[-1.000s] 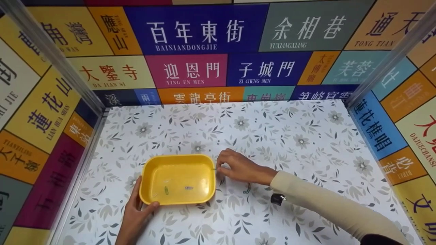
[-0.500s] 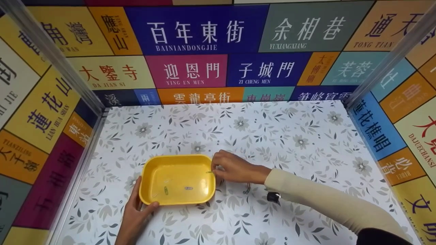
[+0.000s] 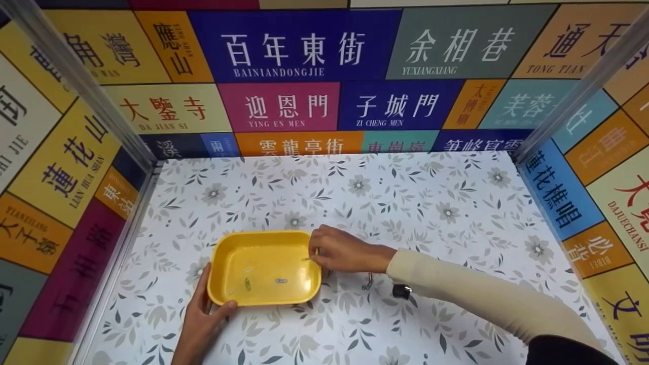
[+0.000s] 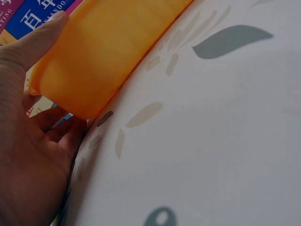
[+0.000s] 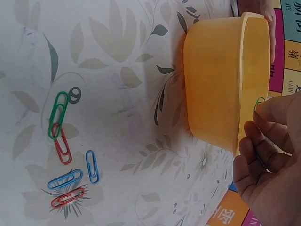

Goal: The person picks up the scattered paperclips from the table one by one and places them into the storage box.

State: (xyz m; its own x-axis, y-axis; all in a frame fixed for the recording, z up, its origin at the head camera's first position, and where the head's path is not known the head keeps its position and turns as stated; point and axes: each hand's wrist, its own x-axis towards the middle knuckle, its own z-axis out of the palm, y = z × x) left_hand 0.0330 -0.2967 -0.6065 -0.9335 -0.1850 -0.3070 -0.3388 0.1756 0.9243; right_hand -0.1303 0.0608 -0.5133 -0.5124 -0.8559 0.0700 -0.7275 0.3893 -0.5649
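A yellow plastic box [image 3: 266,256] stands on the patterned table, with several paper clips inside, among them a green one [image 3: 247,284]. My left hand [image 3: 200,317] holds its near left corner, thumb over the rim and fingers along the outside. In the left wrist view, that thumb lies on the upper edge of the box. At the opposite end, my right hand [image 3: 344,249] reaches over the right rim. Thumb and forefinger pinch a green paper clip [image 5: 258,103] just inside the box's edge.
Loose paper clips lie on the table right of the box: a green one [image 5: 58,115], two red ones, one here [image 5: 68,197], and two blue ones, one here [image 5: 92,166]. Walls with coloured street-name panels [image 3: 289,106] enclose the table at the back and sides.
My right hand has moved left with the pinched paper clip, from outside the right rim to over the box's inside. The left hand and the box have stayed in place.
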